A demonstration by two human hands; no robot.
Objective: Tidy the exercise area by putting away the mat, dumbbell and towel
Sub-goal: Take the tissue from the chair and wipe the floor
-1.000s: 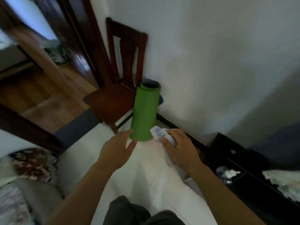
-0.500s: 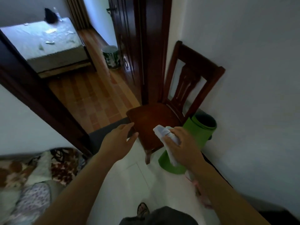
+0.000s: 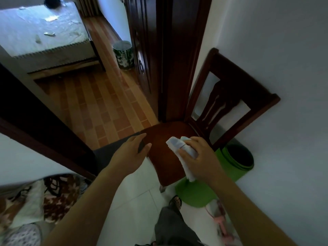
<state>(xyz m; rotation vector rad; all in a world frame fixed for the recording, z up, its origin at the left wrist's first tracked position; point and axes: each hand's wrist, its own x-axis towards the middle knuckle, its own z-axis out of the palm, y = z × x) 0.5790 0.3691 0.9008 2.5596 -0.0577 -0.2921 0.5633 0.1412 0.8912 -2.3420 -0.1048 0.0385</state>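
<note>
Over the chair seat, two hands, one person:

- Right hand (image 3: 201, 157): fingers curled round one white towel (image 3: 174, 142); a folded end sticks out towards the left hand and a strip hangs below the palm, over the seat's front right part.
- Left hand (image 3: 130, 154): released, fingers loosely spread, holding nothing, above the seat's front left corner.
- Chair (image 3: 230, 96): one, dark wood with a slatted back, set against the white wall (image 3: 284, 59); red-brown seat.
- Mat (image 3: 193, 194): one, green, rolled, standing on end on the pale floor tiles just to the right of the chair, by the wall.
- Pink object (image 3: 221, 221): one, on the tiles below the mat, too blurred to identify.
- Foot in a sandal (image 3: 175, 201): one, beside the mat's base.
- Patterned blanket (image 3: 53, 196): lower left, brown and white.
- Door (image 3: 142, 50): dark wood, open beyond the chair.
- Bin (image 3: 123, 55): one, past the doorway on the wood-pattern floor; green-and-white print too blurred to read.
- Bed (image 3: 44, 31): one, pale cover with small scraps on it.
</note>
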